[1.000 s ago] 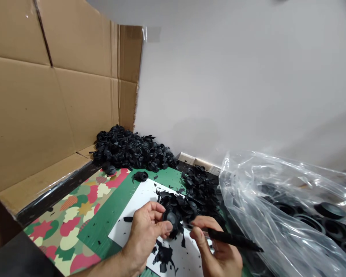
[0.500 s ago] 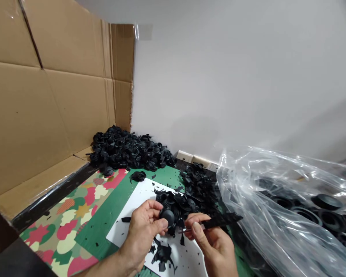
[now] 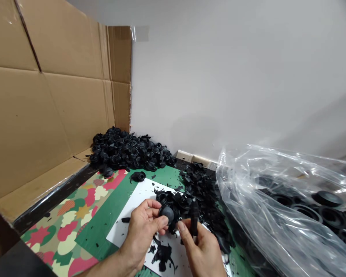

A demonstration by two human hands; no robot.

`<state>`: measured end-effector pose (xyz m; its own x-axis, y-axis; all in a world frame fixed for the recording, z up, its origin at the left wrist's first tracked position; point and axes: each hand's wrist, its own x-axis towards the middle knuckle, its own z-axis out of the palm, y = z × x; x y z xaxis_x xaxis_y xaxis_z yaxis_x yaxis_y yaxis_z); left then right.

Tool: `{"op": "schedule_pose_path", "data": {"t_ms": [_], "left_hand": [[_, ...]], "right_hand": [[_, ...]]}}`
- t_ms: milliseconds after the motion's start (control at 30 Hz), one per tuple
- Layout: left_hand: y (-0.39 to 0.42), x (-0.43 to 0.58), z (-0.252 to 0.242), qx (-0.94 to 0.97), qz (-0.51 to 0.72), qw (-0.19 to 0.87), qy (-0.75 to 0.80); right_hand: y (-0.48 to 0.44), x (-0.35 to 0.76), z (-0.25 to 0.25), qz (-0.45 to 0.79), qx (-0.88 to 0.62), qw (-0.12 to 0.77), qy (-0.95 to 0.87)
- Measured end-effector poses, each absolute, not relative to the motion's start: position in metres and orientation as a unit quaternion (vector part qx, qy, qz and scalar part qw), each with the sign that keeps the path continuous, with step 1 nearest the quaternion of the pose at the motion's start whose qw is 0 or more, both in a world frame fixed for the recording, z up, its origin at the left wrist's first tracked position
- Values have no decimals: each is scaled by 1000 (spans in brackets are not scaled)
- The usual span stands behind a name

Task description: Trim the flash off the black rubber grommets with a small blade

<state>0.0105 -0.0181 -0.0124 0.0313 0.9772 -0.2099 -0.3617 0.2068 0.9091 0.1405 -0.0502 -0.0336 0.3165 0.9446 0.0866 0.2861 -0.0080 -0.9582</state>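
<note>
My left hand (image 3: 141,232) is curled nearly shut, thumb and fingertips pinching a ribbed black rubber boot (image 3: 166,214) just above the white card (image 3: 127,207), while my right hand (image 3: 202,246) closes round a black-handled craft knife (image 3: 194,219), held upright beside the rubber. To trim cleanly, I'd keep the rubber pinched firm and the blade angled away from my left thumb. Farther off lie black rubber scraps (image 3: 202,188), a heap of ribbed boots (image 3: 123,150) against a cardboard wall (image 3: 52,107), and a clear plastic bag (image 3: 248,215) of black rubber discs (image 3: 327,199).
</note>
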Motion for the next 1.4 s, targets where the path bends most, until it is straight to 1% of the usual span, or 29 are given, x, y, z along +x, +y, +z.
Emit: {"op": "schedule_pose_path", "data": {"t_ms": [67,200,333,433,567,700,800,933,1067,1167,1267,1400], "left_hand": [[-17,10,-14,325,536,637,449],[-16,10,-12,276,534,662,447],[-19,13,-2,264,525,685,430],[-21,15,6,303,513,676,435],[-22,18,10,384,493,620,475],[-21,20,6,421,475,565,527],[-20,20,0,414,483,570,520],[-16,21,-4,322,530,608,496],[-15,24,-1,253,544,632,491],[-20,27,-1,256,542,638,483],[-26,28,-5,318,516,611,510],[-27,23,-5,447,455,552,537]], "right_hand": [[-48,141,-40,326,-637,505,-483],[-44,137,-54,378,-613,516,-464],[-40,128,-58,437,-549,564,-436],[-38,125,-56,460,-520,606,-387],[-38,128,-54,436,-561,612,-348],[-39,133,-53,370,-598,609,-368],[-39,134,-49,309,-611,609,-401],[-42,135,-41,269,-633,609,-395],[-45,130,-38,316,-609,577,-443],[-45,126,-39,344,-600,581,-429],[-43,129,-39,353,-602,602,-387],[-40,139,-45,393,-581,621,-350]]}}
